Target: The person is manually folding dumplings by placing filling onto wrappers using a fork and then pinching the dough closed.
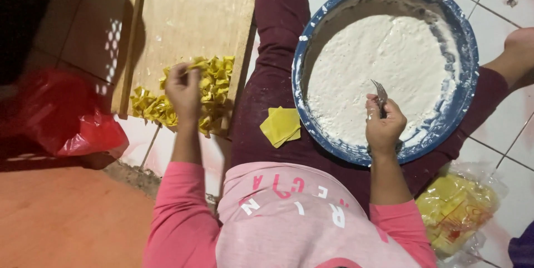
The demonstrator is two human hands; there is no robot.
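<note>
White tiled floor (500, 28) leaves me little room: the round blue basin of white filling (467, 51) fills the right. My right hand (382, 124) grips a metal fork (379, 94) above it; my left hand (183, 91) pinches a piece from the yellow folded dumpling wrappers (214, 87) on the wooden board (189, 12), with a red plastic bag (61, 115) beside it.

A matt, pale wooden board (189, 17) fills the upper left of the frame. The fork (380, 96) at centre right is shiny metal. The basin (470, 51) looks like smooth blue plastic, dusted white. Glossy red plastic bag (67, 117) at left; crinkled clear plastic bag (461, 212) at lower right.
</note>
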